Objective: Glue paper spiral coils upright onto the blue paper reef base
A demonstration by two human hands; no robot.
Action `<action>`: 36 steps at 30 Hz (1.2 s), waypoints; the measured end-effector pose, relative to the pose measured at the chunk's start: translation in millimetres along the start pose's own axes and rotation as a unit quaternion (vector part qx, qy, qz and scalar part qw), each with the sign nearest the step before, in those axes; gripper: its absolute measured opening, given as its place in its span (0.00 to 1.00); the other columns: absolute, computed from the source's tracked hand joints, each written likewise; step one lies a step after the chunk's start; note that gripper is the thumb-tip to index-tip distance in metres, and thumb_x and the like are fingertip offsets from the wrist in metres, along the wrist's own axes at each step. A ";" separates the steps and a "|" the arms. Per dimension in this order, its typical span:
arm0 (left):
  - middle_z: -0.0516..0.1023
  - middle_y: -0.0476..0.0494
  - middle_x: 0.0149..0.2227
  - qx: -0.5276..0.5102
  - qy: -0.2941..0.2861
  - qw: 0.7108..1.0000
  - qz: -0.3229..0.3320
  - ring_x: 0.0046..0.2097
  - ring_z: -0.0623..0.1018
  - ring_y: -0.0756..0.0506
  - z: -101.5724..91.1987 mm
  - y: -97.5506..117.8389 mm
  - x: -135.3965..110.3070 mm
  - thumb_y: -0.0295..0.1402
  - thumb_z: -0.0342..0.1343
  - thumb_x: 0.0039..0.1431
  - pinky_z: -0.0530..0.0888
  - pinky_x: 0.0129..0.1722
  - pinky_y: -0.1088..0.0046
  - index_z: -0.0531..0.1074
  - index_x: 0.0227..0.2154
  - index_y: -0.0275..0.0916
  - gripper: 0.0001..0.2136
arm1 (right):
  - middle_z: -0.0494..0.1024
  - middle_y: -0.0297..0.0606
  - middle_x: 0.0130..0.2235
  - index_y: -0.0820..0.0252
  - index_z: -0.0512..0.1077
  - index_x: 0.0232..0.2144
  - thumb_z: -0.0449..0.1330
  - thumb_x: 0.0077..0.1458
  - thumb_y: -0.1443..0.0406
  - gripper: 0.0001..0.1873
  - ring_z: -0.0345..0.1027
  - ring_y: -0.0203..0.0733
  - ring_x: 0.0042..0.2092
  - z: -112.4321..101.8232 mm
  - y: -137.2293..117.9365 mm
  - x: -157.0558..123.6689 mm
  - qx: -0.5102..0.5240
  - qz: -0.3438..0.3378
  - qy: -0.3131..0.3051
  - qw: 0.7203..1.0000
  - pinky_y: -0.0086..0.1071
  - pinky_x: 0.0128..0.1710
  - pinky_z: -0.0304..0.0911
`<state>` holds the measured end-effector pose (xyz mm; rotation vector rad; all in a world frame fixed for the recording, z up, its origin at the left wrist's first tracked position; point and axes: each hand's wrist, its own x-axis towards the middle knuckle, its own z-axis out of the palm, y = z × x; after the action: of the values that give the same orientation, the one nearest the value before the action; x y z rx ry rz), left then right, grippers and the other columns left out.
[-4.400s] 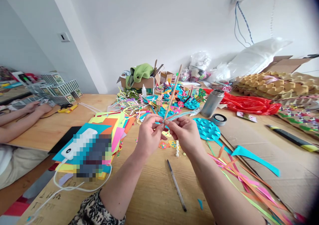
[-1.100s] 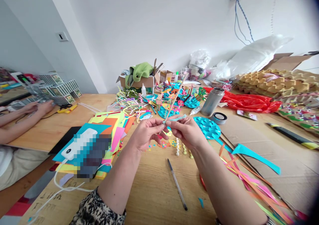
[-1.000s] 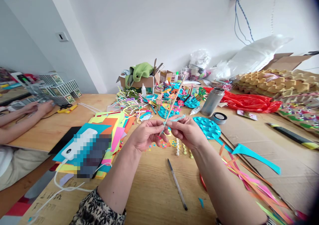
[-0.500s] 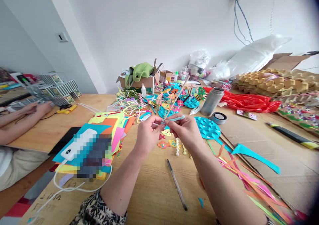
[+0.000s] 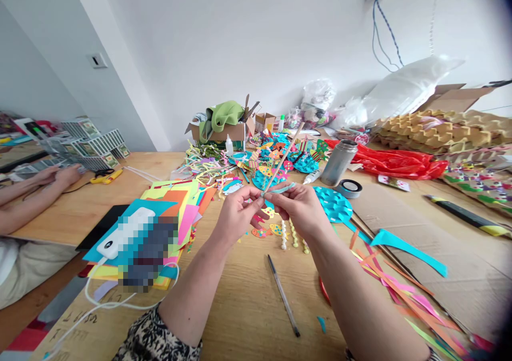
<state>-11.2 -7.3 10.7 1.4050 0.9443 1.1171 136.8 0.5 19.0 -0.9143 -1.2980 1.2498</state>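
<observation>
My left hand (image 5: 239, 214) is closed in a pinch at the lower end of a thin wooden stick (image 5: 285, 155), which leans up and to the right. A light blue pipe cleaner (image 5: 286, 187) meets the stick at my fingertips, and my right hand (image 5: 299, 207) is closed on it; its tail passes over my right fingers. The exact wrap at the stick's end is hidden by my fingers. Below my hands lie paper fish (image 5: 261, 233) and twisted pale pipe cleaners (image 5: 294, 234). A pen (image 5: 283, 296) rests nearer to me.
Coloured paper (image 5: 188, 222) with a white power bank and cable lies left. A metal bottle (image 5: 339, 162), blue paper disc (image 5: 332, 203), paper strips (image 5: 404, 291) and utility knife (image 5: 466, 214) are right. A cardboard box (image 5: 218, 133) stands behind. A co-worker's hands (image 5: 66, 175) are far left.
My hands stay together at the stick's lower end, with slight finger movement. My left fingers have spread a little below the pinch. The view has shifted slightly.
</observation>
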 end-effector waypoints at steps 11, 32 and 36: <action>0.73 0.49 0.28 -0.163 -0.136 0.973 -0.092 0.23 0.78 0.49 -12.1 2.4 0.7 0.37 0.61 0.51 0.69 0.13 0.82 0.71 0.32 0.36 0.10 | 0.69 0.29 0.16 0.63 0.75 0.22 0.69 0.38 0.62 0.10 0.54 0.26 0.16 -8.1 -1.1 0.8 0.050 0.030 -0.052 0.997 0.22 0.14 0.48; 0.78 0.47 0.29 0.198 0.130 0.961 0.139 0.30 0.77 0.48 6.5 -11.2 -1.6 0.34 0.59 0.52 0.73 0.31 0.74 0.72 0.31 0.41 0.04 | 0.66 0.27 0.14 0.62 0.69 0.20 0.66 0.43 0.60 0.12 0.54 0.27 0.15 1.9 1.8 -0.7 -0.038 -0.013 -0.001 0.999 0.23 0.13 0.49; 0.78 0.47 0.29 0.262 0.137 0.940 0.170 0.31 0.77 0.47 6.7 -11.3 -4.3 0.34 0.55 0.56 0.70 0.32 0.74 0.72 0.31 0.42 0.03 | 0.66 0.27 0.14 0.62 0.69 0.20 0.65 0.43 0.61 0.11 0.54 0.27 0.15 2.1 1.4 -1.5 -0.048 -0.014 -0.007 0.999 0.23 0.13 0.49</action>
<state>-5.4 -11.6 -1.1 1.9313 1.2972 1.4094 134.7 -1.0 17.6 -0.9530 -1.3876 1.1814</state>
